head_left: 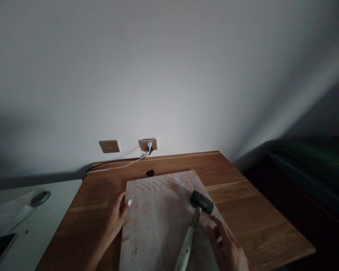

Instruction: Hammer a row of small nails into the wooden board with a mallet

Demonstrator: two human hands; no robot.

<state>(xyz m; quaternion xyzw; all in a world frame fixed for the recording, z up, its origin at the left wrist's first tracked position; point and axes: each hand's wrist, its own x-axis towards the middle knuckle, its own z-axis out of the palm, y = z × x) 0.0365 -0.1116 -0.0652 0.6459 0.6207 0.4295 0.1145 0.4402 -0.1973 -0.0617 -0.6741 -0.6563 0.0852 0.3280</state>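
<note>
A pale, worn wooden board [155, 222] lies on the brown table. Along its far edge, several thin nails [161, 186] stand in a row and cast slanted shadows. My left hand [117, 216] grips the board's left edge, thumb on top; its other fingers are partly hidden. On the board's right half rests a mallet [202, 202] with a black head and a light handle running toward me. My right hand [227, 244] is over the board's right edge, just beside the mallet head. Its fingers are apart and loosely bent, with nothing visible in them.
The wooden table [260, 218] meets a pale wall with a plugged socket [148, 144] and a cover plate [109, 146]. Cables [115, 166] run left along the wall. A white surface [45, 226] at left holds a tape roll [40, 198] and a dark device [0, 248].
</note>
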